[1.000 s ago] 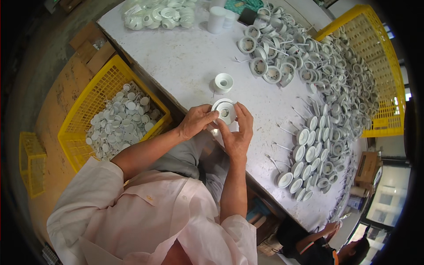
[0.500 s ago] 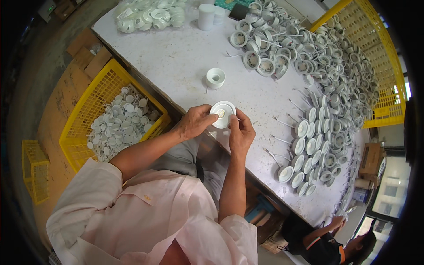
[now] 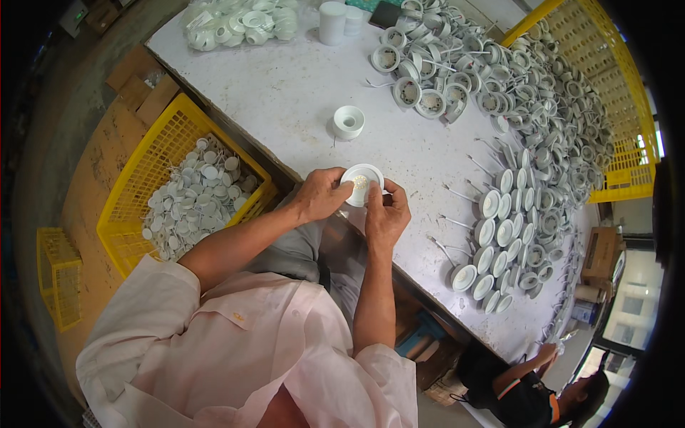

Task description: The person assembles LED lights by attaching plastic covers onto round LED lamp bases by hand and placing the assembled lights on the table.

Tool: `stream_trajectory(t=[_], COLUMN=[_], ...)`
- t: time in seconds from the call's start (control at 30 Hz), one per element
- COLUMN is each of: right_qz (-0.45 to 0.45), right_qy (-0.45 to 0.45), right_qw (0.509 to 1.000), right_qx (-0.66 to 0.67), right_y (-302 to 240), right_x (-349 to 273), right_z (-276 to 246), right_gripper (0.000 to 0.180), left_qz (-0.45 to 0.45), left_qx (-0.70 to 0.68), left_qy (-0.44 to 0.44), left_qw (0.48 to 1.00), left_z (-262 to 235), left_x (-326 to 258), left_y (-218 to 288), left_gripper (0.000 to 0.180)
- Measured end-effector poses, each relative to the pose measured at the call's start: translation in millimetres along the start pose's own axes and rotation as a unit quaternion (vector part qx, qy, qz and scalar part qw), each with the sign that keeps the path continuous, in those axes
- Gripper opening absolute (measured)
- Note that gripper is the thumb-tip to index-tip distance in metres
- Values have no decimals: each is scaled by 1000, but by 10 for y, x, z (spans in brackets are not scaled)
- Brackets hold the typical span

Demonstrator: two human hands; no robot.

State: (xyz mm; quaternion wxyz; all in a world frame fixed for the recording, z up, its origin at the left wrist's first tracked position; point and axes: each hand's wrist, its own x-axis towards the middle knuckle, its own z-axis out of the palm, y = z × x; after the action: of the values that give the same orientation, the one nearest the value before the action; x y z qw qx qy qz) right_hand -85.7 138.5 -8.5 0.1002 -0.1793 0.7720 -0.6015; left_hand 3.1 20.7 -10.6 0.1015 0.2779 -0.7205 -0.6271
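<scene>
Between my two hands, over the table's near edge, is a round white downlight with its dished face up and small yellowish LED dots at its centre. My left hand grips its left rim, with the thumb reaching in toward the dots. From the right, my right hand grips the lower right rim, its thumb over the inner dish. Just beyond the hands, a white ring-shaped cup stands on the white table.
Rows of white downlights with cables stand to the right, before a large heap of lamp housings and a yellow crate. At left, another yellow crate holds white discs. A co-worker sits lower right.
My right thumb has moved further in over the downlight's dish. The downlight has shifted very slightly, and the view has moved a little.
</scene>
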Motion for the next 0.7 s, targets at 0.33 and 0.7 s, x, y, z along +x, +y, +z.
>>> stream_trajectory(t=[0.33, 0.7], right_qz=[-27, -267], right_qy=[37, -180], right_qw=[996, 889], right_qx=[-79, -326], right_y=[267, -149], right_x=[30, 338], right_z=[-250, -687], right_gripper=[23, 69], left_qz=[-51, -6], left_qx=[-49, 67], left_qy=[-123, -154], left_qw=[990, 986], left_z=[107, 388], left_x=[131, 409], left_y=[201, 180], left_gripper=[26, 24])
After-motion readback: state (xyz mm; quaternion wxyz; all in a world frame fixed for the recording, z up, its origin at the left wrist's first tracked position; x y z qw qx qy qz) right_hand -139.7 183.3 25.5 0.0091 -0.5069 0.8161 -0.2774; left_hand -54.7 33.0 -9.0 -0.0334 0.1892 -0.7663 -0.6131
